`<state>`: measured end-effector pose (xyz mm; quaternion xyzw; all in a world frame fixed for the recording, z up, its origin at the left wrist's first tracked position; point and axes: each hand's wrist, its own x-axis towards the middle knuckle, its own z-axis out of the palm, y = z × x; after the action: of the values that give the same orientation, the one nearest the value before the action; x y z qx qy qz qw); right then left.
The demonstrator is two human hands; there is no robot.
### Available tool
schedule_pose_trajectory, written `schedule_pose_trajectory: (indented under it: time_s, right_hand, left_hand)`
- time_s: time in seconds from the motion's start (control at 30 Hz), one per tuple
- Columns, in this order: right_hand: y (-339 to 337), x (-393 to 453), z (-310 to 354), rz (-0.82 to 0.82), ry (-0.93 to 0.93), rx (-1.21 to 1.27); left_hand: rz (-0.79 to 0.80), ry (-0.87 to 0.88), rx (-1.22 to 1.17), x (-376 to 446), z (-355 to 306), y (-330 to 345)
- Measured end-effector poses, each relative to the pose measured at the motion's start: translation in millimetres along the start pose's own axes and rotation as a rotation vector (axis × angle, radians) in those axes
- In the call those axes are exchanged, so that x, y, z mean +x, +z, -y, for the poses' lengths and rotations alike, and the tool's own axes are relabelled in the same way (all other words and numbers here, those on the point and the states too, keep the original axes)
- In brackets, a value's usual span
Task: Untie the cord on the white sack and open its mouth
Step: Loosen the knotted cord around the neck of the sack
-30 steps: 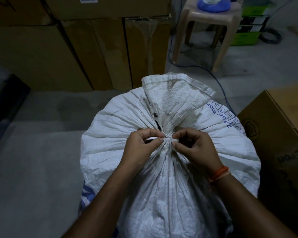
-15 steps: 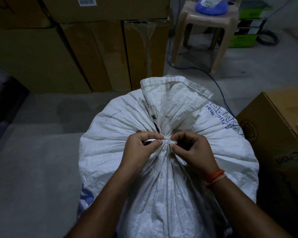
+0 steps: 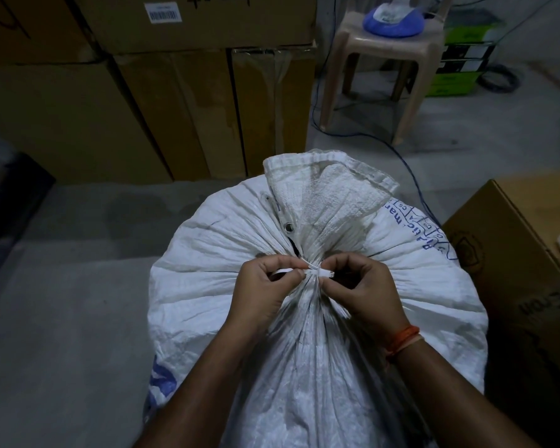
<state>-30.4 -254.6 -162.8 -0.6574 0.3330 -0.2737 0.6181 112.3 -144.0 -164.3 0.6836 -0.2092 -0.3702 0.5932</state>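
- The left hand (image 3: pixel 259 287) pinches a flat white cord (image 3: pixel 311 271) between thumb and forefinger, its other fingers curled in; a loose end of the cord runs left under the fingertips.
- The right hand (image 3: pixel 366 289) pinches the same cord from the other side, at the small white knot, with its fingers curled round; both grips are closed on the cord and nearly meet at the knot.
- An orange thread wristband (image 3: pixel 403 341) sits on the right wrist.
- The cord is still tied round the gathered neck of the large white woven plastic sack (image 3: pixel 214 253), near the middle of the view and straight ahead of the person.
- The sack stands full and rounded on the grey concrete floor (image 3: pixel 62 318); its fabric pleats inward to the knot from all sides.
- Beyond the knot the sack's mouth fans out as a crumpled flap with a hemmed edge, and a metal eyelet (image 3: pixel 289 227) shows just left of the neck.
- Blue printed lettering curves along the sack's right shoulder, and a blue mark shows low on its left side.
- A brown cardboard box (image 3: pixel 514 270) stands just right of the sack.
- Stacked brown cardboard cartons (image 3: pixel 175 101) line the wall behind, the upper one carrying a barcode label (image 3: pixel 163 13).
- A beige plastic stool (image 3: pixel 385 59) stands at the far right with a blue and white object (image 3: pixel 393 22) on its seat, too dim to identify.
- A dark blue cable (image 3: pixel 411 176) trails across the floor from the stool towards the sack.
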Motion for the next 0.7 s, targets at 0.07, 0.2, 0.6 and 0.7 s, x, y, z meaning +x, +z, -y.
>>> schedule_pose_trajectory:
  time_s: [0.07,0.2,0.6,0.7]
  right_hand:
    - [0.4,-0.6,1.2,-0.006,0.006,0.008]
    - [1.2,-1.0,2.4,-0.016,0.011,0.022]
    - [1.5,-1.3,4.1,-0.013,0.009,0.020]
    - [1.6,-0.7,3.9,-0.014,0.016,0.016]
  left_hand:
    - [0.002,0.008,0.006,0.1,0.2,0.3]
    - [0.009,0.016,0.012,0.5,0.7,1.0]
    - [0.009,0.025,0.018,3.4,5.4,2.5]
    - [0.005,0.022,0.007,3.4,5.2,3.0]
